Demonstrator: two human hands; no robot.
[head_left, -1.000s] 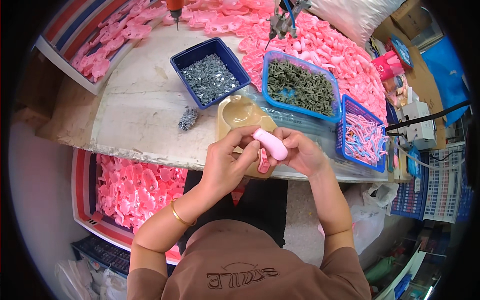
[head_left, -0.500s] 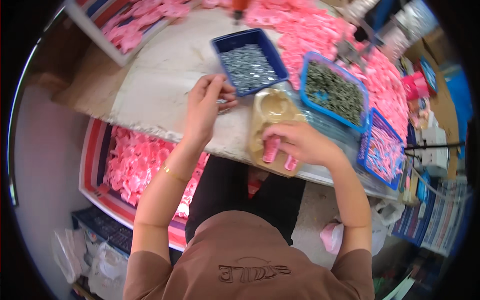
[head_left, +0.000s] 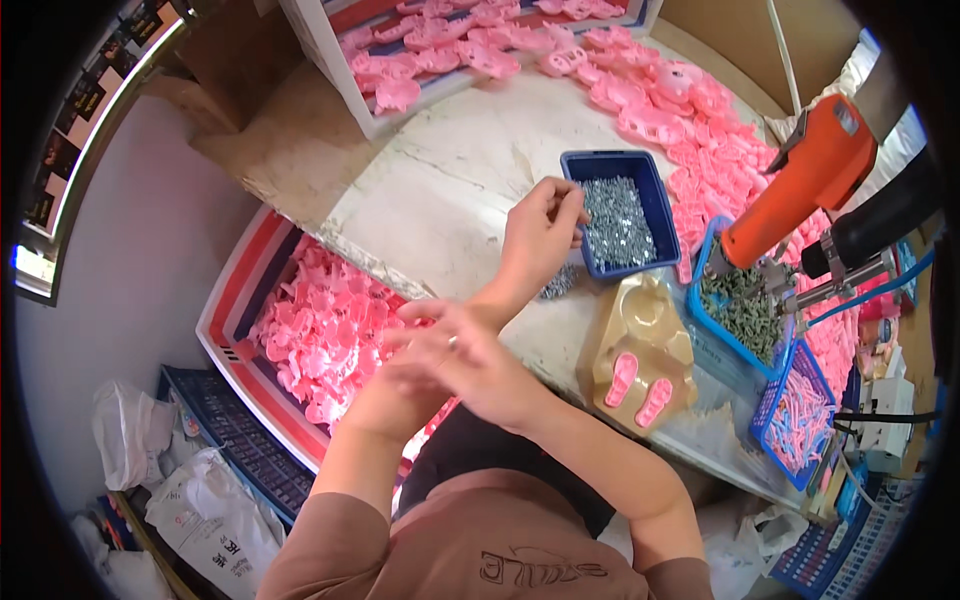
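My left hand (head_left: pixel 545 228) is at the left rim of a dark blue tray (head_left: pixel 660 215) of small silvery screws (head_left: pixel 615 225). Its fingers are curled into a pinch; what they hold, if anything, is hidden. Crossing over my left forearm, my right hand (head_left: pixel 465 365) is slightly blurred, fingers spread, nothing seen in it. Beyond it, lower left, pink moulded plastic parts (head_left: pixel 325 335) fill a striped bin (head_left: pixel 232 318). A tan moulded holder (head_left: pixel 640 312) sits on the table's near side, with two pink sole-shaped pieces (head_left: pixel 622 380) lying in it.
An orange power screwdriver (head_left: pixel 805 175) hangs at the right over a light blue tray (head_left: pixel 712 305) of dark small parts. Beside that stands a blue basket (head_left: pixel 768 410) of pink and blue sticks. More pink parts (head_left: pixel 655 125) spread along the table's far side.
My right hand has left the pink pieces in the tan holder and moved left across my left forearm. The view has turned left, bringing the orange screwdriver into fuller sight.
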